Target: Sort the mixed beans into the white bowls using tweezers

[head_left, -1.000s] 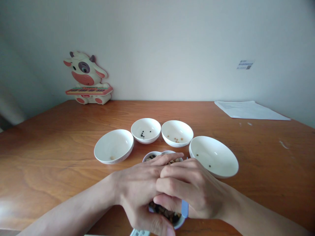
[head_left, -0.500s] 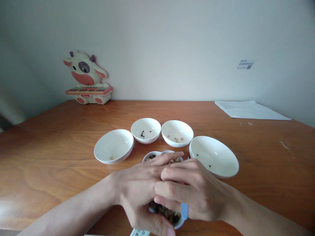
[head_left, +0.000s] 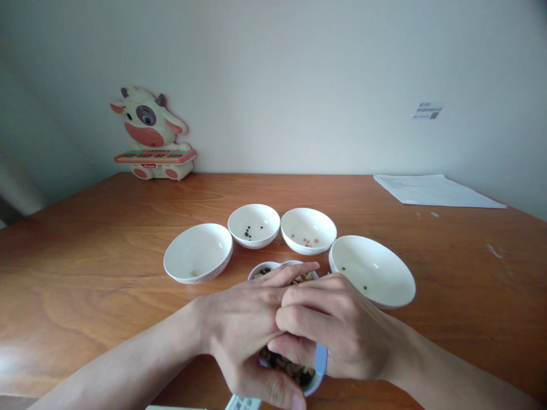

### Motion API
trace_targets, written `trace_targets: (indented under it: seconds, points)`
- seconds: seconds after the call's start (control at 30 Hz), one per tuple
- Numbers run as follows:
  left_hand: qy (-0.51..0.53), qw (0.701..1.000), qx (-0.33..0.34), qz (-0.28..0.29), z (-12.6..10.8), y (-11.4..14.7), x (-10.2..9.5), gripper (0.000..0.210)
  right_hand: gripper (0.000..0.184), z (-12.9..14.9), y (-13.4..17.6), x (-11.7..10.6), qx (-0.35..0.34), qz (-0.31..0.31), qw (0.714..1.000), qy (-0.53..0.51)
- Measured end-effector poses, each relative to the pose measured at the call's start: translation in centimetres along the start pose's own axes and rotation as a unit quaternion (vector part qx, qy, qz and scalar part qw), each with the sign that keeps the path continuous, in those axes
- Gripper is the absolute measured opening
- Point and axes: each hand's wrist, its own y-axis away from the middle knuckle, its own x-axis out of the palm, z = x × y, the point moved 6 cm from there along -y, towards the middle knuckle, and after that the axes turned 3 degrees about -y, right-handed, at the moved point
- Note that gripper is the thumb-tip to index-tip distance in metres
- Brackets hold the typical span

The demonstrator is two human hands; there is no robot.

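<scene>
A pale container with rounded compartments (head_left: 314, 387) lies under my hands, holding mixed dark and light beans or seeds. My left hand (head_left: 252, 324) is stretched flat across its middle, index finger straight towards the far compartments and thumb apart at the near side. Over its fingers lies my right hand (head_left: 337, 330), with bent fingers closed. A light blue strip (head_left: 321, 360) sticks out below the right hand; whether it is a held tool or part of the container I cannot tell. The right fingertips and most of the container are hidden.
Four white bowls arc beyond the container: far left (head_left: 183, 253) with one pale piece, second (head_left: 252, 219) with black beans, third (head_left: 305, 222) with tan pieces, right (head_left: 384, 273) with two dark pieces. Behind are a cow toy keyboard (head_left: 154, 156) and papers (head_left: 436, 191).
My right hand has shifted very slightly to the right, and the blue strip stands a little higher. My left hand and the bowls look the same.
</scene>
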Motion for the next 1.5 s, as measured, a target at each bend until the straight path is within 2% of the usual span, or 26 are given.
trace_targets:
  seconds: [0.17,0.33,0.6,0.97,1.1,1.23,1.3,1.37,1.5]
  points:
    - [0.008,1.0,-0.006,0.004,0.0,-0.2,-0.3,0.041,0.015,0.0,-0.2,-0.1,0.019,-0.004,1.0,-0.014]
    - [0.013,1.0,0.003,-0.004,0.0,-0.3,-0.3,0.041,0.022,-0.2,-0.1,-0.2,0.036,-0.013,0.999,-0.02]
    - [0.001,1.0,0.023,-0.02,-0.1,-0.1,-0.2,0.035,0.017,0.2,0.1,0.4,-0.014,0.052,0.998,0.015]
    - [-0.005,1.0,0.017,-0.02,0.0,0.1,0.1,0.033,0.015,0.3,0.0,0.5,-0.016,0.057,0.998,0.003]
    - [-0.012,1.0,0.016,-0.001,0.0,-0.1,0.3,0.041,0.02,0.3,0.0,0.4,-0.02,0.049,0.999,0.011]
    - [0.0,1.0,0.024,0.0,0.0,-0.2,-0.2,0.047,0.032,0.0,0.4,-0.2,-0.001,0.0,1.0,0.026]
    - [0.017,1.0,0.004,-0.025,0.2,-0.1,-0.9,0.059,0.034,-0.4,0.6,-0.8,0.032,-0.034,0.999,-0.006]
    - [0.046,0.995,-0.043,-0.073,0.8,0.4,-2.0,0.069,0.035,-1.0,0.8,-1.4,0.079,-0.067,0.991,-0.086]
    - [0.071,0.955,-0.16,-0.24,2.4,2.0,-4.4,0.068,0.044,-2.0,0.9,-1.9,0.143,-0.109,0.952,-0.247]
